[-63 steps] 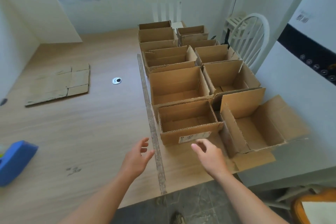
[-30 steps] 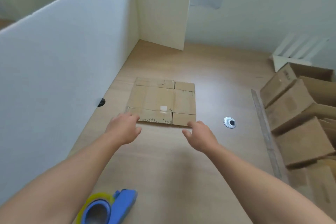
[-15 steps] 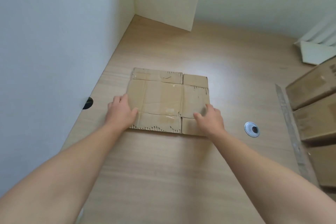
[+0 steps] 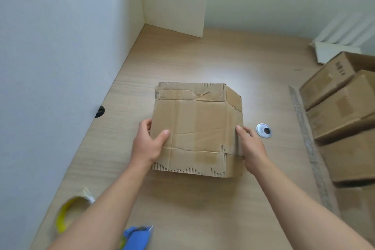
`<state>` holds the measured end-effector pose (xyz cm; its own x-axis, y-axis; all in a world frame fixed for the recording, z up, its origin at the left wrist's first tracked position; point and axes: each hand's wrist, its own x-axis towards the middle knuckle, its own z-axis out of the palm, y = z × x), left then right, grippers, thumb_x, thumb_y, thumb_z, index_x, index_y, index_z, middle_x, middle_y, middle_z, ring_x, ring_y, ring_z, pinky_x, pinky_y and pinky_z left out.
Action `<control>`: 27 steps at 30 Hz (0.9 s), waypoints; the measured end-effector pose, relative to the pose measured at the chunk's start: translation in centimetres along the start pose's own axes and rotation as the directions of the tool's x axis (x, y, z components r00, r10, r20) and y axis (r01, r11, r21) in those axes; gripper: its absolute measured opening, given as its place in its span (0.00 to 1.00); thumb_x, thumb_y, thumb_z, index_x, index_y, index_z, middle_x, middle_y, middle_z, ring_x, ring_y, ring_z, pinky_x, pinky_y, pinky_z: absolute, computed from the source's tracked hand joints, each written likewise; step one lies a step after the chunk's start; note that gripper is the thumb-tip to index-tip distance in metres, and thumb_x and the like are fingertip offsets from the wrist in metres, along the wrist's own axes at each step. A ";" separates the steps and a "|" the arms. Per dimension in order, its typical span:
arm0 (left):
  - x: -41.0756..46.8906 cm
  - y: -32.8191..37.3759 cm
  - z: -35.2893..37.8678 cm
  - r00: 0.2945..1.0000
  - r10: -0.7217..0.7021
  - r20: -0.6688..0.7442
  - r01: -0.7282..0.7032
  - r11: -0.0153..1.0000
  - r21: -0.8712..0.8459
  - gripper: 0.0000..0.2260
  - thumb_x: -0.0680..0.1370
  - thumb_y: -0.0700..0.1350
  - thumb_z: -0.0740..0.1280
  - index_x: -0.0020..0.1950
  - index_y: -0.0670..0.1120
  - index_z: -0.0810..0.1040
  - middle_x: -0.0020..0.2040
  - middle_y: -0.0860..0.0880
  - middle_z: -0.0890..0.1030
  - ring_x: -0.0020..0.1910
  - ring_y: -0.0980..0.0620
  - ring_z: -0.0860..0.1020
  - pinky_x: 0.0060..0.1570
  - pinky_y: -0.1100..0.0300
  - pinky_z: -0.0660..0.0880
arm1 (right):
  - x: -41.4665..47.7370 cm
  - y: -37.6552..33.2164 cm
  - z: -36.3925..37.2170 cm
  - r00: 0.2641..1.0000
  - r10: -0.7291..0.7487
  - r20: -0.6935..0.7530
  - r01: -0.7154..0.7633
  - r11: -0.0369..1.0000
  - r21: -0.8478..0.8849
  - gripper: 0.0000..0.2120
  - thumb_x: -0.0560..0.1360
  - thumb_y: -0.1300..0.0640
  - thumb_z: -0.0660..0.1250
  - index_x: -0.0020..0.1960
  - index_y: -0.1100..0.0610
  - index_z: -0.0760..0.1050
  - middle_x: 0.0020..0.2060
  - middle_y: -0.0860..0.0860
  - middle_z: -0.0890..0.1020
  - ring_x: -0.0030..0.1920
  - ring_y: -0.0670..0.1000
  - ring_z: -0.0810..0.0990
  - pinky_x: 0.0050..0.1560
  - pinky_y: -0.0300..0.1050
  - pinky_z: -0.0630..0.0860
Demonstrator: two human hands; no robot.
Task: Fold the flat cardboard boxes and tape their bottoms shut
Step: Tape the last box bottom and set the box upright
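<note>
"Head view: where is the worn brown cardboard box [image 4: 194,128]?"
"Over the middle of the light wooden table [image 4: 203,209], between the left hand [image 4: 147,144] and right hand [image 4: 251,148]."
"How do the hands hold it?"
"Left pinches its left edge, thumb on top; right grips its right edge. A yellow tape roll [image 4: 69,215] lies by the left forearm."
</note>
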<state>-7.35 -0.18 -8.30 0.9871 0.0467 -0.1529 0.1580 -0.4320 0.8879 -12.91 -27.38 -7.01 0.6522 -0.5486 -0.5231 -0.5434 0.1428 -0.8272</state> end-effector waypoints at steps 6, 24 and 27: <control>-11.2 1.1 -1.0 0.996 0.046 0.082 -0.030 0.983 -0.180 0.40 0.67 0.55 0.74 0.76 0.62 0.60 0.60 0.64 0.74 0.53 0.67 0.77 0.48 0.70 0.72 | -8.1 2.5 -7.6 0.937 -0.213 0.276 0.182 0.974 0.131 0.20 0.82 0.53 0.61 0.72 0.40 0.68 0.63 0.43 0.79 0.63 0.45 0.78 0.61 0.52 0.75; -32.4 1.1 -2.2 0.964 0.255 0.080 -0.239 0.955 -0.175 0.31 0.67 0.56 0.75 0.68 0.52 0.72 0.60 0.51 0.79 0.60 0.47 0.79 0.60 0.44 0.76 | -22.3 12.5 -21.2 0.692 -0.533 0.487 0.602 0.798 0.018 0.40 0.71 0.36 0.72 0.77 0.34 0.56 0.74 0.35 0.65 0.73 0.42 0.67 0.61 0.48 0.75; -34.0 1.6 -2.7 0.959 0.280 0.044 -0.268 0.947 -0.174 0.34 0.66 0.56 0.75 0.69 0.70 0.67 0.63 0.57 0.78 0.60 0.51 0.79 0.60 0.58 0.75 | -22.7 13.0 -21.5 0.665 -0.562 0.492 0.665 0.746 -0.047 0.41 0.69 0.36 0.73 0.76 0.33 0.56 0.73 0.36 0.66 0.72 0.41 0.67 0.62 0.47 0.73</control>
<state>-40.57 -0.04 -0.56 0.9899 -0.1153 0.0827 -0.1109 -0.2651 0.9578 -46.11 -30.78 -1.51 0.9991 -0.0397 0.0161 0.0036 -0.2968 -0.9549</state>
